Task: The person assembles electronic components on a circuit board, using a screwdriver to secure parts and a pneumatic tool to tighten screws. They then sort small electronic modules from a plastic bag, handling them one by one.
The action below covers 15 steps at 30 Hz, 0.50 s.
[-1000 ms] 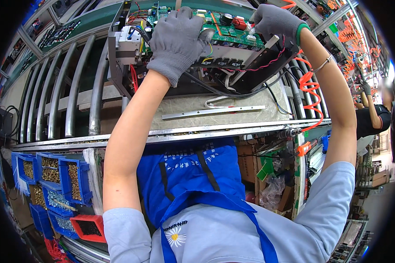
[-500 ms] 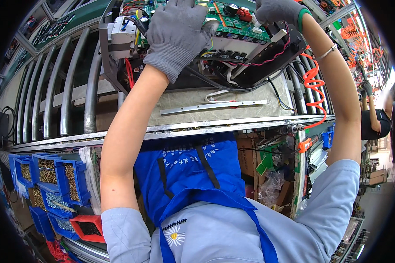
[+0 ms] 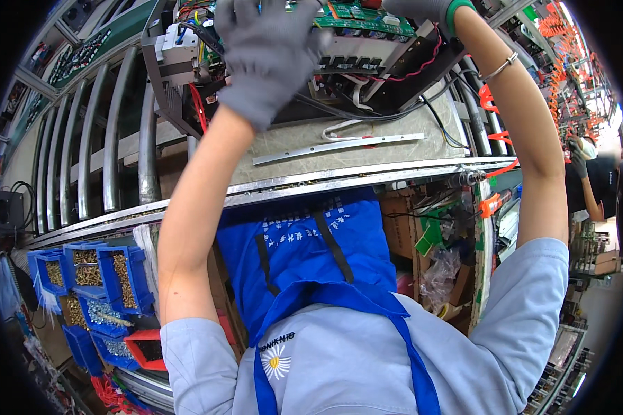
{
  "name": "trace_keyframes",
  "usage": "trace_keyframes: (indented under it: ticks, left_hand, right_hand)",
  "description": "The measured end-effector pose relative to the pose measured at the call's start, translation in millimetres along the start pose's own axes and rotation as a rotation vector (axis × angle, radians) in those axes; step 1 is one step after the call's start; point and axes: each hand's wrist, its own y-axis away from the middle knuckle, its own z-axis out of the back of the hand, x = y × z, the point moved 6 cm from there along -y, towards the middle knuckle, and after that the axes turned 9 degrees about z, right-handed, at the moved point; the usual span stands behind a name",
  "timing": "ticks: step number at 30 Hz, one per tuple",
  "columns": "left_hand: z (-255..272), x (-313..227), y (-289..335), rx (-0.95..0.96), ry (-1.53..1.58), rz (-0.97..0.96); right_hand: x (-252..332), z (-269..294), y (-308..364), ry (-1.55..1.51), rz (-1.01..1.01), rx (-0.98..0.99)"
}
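My left hand (image 3: 270, 59), in a grey knit glove, is over the left part of an open electrical unit. It is smeared by motion, but its thumb and fingers look apart, with nothing visible in them. Under and beside it runs the unit's green circuit board (image 3: 367, 22), with wires and a white block (image 3: 178, 55) at the left. My right hand (image 3: 426, 8), also gloved, is at the unit's far right corner. The upper picture edge cuts off its fingers, so their grip is hidden. The unit's dark metal housing (image 3: 160, 90) stands on the line, black cables hanging at its front.
A perforated metal strip (image 3: 339, 149) lies before the unit. Steel rollers (image 3: 147, 145) run along the left. Blue bins (image 3: 126, 280) of screws and a red bin (image 3: 145, 349) stand at lower left. An orange-handled tool (image 3: 491, 204) is at right; another person (image 3: 592, 183) works beyond.
My left hand has moved slightly left and blurred. My right hand has shifted up and left, partly out of the picture. The whole view has tilted a little.
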Motion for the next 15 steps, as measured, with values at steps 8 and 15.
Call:
trace_keyframes:
  ticks: [8, 15]
  left_hand:
    - [4.4, -29.5, 171.2, 0.567, 0.365, 0.387]
    - [-117.4, -24.5, 228.3, 0.694, 1.448, 1.526]
  right_hand:
    - [56.9, -40.7, 157.6, -0.353, 0.17, -1.162]
    - [85.5, -242.9, 158.0, -0.69, -0.214, -0.678]
